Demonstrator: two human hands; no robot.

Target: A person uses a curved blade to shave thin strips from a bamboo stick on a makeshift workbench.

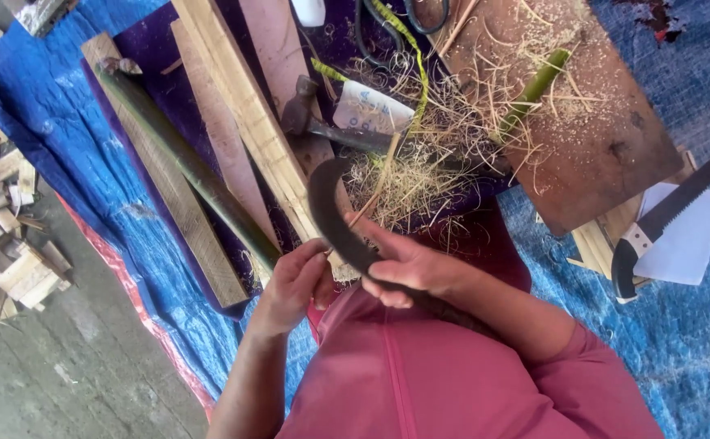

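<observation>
Dark steel, curved like a sickle: the blade (332, 213) sits at the centre of the frame, its tip arching up toward the pale shavings (404, 175). The right hand (408, 268) is closed around the blade's lower part, forefinger stretched along its edge. The left hand (294, 284), just left of it, has its fingers bent inward and pinched at a thin pale sliver beside the blade; how firm the pinch is cannot be told. A long green bamboo pole (184, 158) runs diagonally from the upper left to a point just above the left hand, lying among pale wooden slats (245, 106) on a blue tarpaulin (62, 138). At the right edge a saw (664, 215) with a black and white handle lies across white paper (688, 240). A brown board (591, 122) fills the upper right; small wood offcuts (1, 236) are heaped at the far left.
</observation>
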